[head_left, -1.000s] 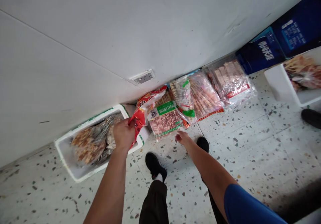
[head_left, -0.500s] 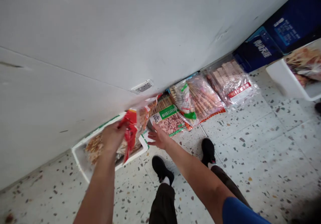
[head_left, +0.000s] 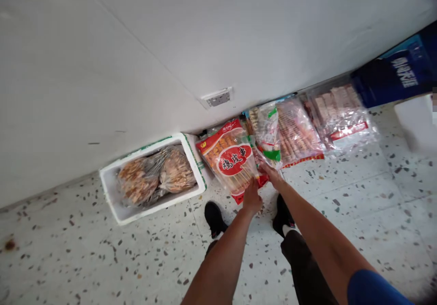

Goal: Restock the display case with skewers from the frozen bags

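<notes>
Both hands, left hand (head_left: 251, 199) and right hand (head_left: 272, 174), grip the red skewer packet (head_left: 232, 159); packet laid flat in the floor row, not yet released

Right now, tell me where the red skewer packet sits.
In the head view the red skewer packet lies on the floor at the wall, between the white foam box and the green-labelled bag, under both hands.

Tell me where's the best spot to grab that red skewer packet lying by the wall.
Probably the near bottom edge of the red skewer packet, coming from the floor side. It lies flat, its far end against the wall, a white foam box to one side and a green-and-clear bag overlapping the other. The left hand already rests there.
</notes>
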Motion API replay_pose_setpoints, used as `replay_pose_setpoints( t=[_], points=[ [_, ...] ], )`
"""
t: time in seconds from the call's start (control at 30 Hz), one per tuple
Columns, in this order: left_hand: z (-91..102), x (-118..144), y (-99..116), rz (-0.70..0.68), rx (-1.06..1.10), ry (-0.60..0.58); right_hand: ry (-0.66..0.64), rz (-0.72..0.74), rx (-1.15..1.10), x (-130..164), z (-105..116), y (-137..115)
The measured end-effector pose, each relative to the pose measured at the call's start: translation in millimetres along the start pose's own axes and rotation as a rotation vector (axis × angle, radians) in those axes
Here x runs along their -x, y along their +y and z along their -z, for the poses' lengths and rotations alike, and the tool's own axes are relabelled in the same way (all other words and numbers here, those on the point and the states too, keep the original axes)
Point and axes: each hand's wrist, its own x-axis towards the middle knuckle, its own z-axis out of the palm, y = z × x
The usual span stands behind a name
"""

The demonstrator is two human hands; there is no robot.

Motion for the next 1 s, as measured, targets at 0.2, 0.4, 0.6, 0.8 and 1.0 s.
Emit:
replay_pose_setpoints(
  t=[0.2,0.4,0.6,0.8,1.0],
  points=[
    [0.0,-5,-2,0.048,-0.008,-0.093,-0.025,0.226,0.49,-8,-8,-14],
    [-2.4,-6,4,0.076,0.085,-0.165,0.235,0.056,1.2,-25,-17,-11],
    [1.7,6,-15,0.028,0.095,-0.166,0.269,-0.052,1.252,-27,-27,-7],
    [4.6,8,-27,0.022,0.089,-0.19,0.285,-0.024,1.187,-26,-30,2],
    [4.0,7,-26,0.034,0.106,-0.198,0.262,0.003,1.182,-33,-21,9]
  ],
)
